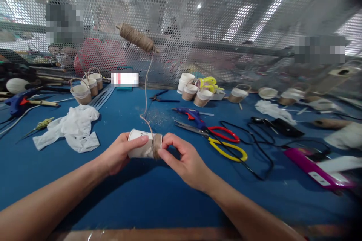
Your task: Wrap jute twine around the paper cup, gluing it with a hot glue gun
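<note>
Tipped on its side, a white paper cup (pixel 139 150) is held above the blue table by both hands. My left hand (pixel 120 152) wraps around its rim end, thumb along the wall. Brown twine (pixel 157 147) is wound in a band around the other end of the cup. My right hand (pixel 183 160) pinches that end, thumb and forefinger at the edge of the band. From the band a loose strand (pixel 146 94) runs up to a twine spool (pixel 137 37) hanging on the perforated metal screen.
Scissors (pixel 226 150), a blue glue gun (pixel 192 115) and pliers (pixel 164 98) lie beyond and to the right. White cloth gloves (pixel 75 128) and twine-wrapped cups (pixel 82 94) are at left. More cups (pixel 203 98) stand near the screen. A co-worker's gloved hand (pixel 345 139) is at right.
</note>
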The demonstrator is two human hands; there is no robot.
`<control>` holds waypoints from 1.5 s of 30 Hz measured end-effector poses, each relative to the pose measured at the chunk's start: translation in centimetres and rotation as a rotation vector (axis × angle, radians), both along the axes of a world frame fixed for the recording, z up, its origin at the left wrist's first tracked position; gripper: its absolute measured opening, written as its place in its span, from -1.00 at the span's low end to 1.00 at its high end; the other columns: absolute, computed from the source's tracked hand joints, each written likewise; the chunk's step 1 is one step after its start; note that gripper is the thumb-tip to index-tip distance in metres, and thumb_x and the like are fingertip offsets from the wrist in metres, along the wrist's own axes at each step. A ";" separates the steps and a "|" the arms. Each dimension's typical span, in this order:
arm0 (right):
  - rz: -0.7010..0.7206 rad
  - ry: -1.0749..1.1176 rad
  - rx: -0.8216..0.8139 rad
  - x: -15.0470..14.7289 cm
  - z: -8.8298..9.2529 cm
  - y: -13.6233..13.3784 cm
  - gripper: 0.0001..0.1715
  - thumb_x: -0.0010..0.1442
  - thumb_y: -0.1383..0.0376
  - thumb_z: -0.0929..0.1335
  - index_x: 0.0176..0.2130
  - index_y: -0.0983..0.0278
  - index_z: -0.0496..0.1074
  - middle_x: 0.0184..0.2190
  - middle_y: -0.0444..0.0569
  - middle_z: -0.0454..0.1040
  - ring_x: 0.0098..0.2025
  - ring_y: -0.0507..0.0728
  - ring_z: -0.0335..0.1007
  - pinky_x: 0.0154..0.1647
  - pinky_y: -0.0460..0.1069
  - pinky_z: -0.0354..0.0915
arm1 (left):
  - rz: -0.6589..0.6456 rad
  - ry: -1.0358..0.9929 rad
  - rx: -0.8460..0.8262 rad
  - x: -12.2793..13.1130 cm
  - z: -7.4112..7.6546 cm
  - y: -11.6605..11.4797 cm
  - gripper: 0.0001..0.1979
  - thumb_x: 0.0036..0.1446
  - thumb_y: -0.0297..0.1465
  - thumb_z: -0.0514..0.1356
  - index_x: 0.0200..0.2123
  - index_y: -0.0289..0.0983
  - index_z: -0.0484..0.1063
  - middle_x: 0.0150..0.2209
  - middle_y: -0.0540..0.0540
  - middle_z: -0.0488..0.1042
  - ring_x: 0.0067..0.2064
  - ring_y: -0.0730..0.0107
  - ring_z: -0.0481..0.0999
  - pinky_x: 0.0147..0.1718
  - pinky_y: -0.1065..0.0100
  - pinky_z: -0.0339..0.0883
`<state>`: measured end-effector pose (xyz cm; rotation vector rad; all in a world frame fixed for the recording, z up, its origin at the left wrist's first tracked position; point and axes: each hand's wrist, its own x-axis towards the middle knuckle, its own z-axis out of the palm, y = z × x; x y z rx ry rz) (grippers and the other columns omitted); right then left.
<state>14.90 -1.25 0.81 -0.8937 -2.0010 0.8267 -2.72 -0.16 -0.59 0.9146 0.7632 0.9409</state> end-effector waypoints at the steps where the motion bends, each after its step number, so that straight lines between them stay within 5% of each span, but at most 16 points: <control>1: 0.011 -0.012 0.013 0.0 0.0 0.0 -0.85 0.11 0.32 0.24 -0.50 0.25 0.22 -0.50 -0.15 0.24 -0.43 0.00 0.16 -0.38 -0.08 0.15 | 0.013 0.005 0.010 0.0 -0.1 0.0 -0.75 -0.15 -0.30 0.30 -0.43 -0.39 0.50 -0.51 -0.04 0.47 -0.51 0.54 0.36 -0.48 0.51 0.21; 8: -0.272 0.062 -0.113 0.7 0.1 1.4 -0.79 0.15 0.21 0.21 -0.43 0.26 0.31 -0.46 -0.10 0.33 -0.39 0.03 0.21 -0.33 -0.06 0.14 | -0.029 0.197 0.186 0.3 -0.6 -0.8 -0.78 -0.16 -0.34 0.30 -0.43 -0.38 0.50 -0.51 -0.02 0.46 -0.49 0.52 0.33 -0.43 0.49 0.22; 13: -0.123 0.050 -0.351 0.4 0.1 2.5 -0.62 0.14 0.10 0.20 -0.38 0.32 0.42 -0.40 -0.01 0.44 -0.34 0.06 0.28 -0.29 -0.03 0.17 | -0.175 0.291 0.251 0.3 -0.7 -1.4 -0.77 -0.14 -0.32 0.27 -0.46 -0.41 0.47 -0.56 -0.02 0.39 -0.52 0.52 0.28 -0.47 0.48 0.19; 20: 0.006 0.121 -0.561 -0.9 0.3 2.5 -0.68 0.04 0.12 0.31 -0.33 0.33 0.41 -0.42 -0.06 0.44 -0.40 0.00 0.30 -0.36 -0.07 0.21 | -0.138 0.298 0.246 0.4 -0.4 -1.1 -0.83 -0.14 -0.36 0.27 -0.50 -0.39 0.46 -0.56 -0.01 0.38 -0.51 0.52 0.29 -0.46 0.48 0.19; 27: -0.005 0.090 -0.530 -1.4 1.1 2.9 -0.79 0.01 0.23 0.34 -0.35 0.31 0.43 -0.41 -0.07 0.44 -0.34 0.03 0.32 -0.29 -0.03 0.22 | -0.070 0.283 0.202 0.5 -0.6 -1.3 -0.82 -0.15 -0.35 0.27 -0.57 -0.38 0.42 -0.61 0.02 0.34 -0.55 0.54 0.24 -0.52 0.48 0.15; 36: 0.011 0.048 -0.572 -3.0 1.3 3.4 -0.90 -0.03 0.35 0.38 -0.44 0.33 0.36 -0.52 -0.17 0.35 -0.48 -0.06 0.23 -0.44 -0.12 0.19 | -0.017 0.268 0.097 0.6 -0.6 -1.1 -0.77 -0.16 -0.30 0.28 -0.58 -0.40 0.44 -0.64 0.03 0.34 -0.58 0.57 0.22 -0.56 0.50 0.09; 41: -0.124 0.034 -0.621 -3.4 0.3 7.8 -0.74 0.14 0.19 0.26 -0.40 0.36 0.33 -0.42 -0.06 0.39 -0.50 -0.06 0.25 -0.55 -0.13 0.20 | -0.083 0.201 0.063 0.9 -0.3 -1.2 -0.74 -0.19 -0.28 0.30 -0.52 -0.40 0.49 -0.60 0.00 0.39 -0.57 0.56 0.27 -0.51 0.49 0.16; 45: -0.314 -0.009 -0.627 -3.6 -0.2 13.9 -0.70 0.18 0.21 0.23 -0.13 0.33 0.31 -0.21 -0.01 0.37 -0.29 0.05 0.35 -0.31 0.03 0.32 | -0.168 0.188 0.069 1.1 -0.1 -1.5 -0.70 -0.21 -0.23 0.30 -0.63 -0.40 0.47 -0.66 0.00 0.35 -0.60 0.57 0.23 -0.55 0.50 0.15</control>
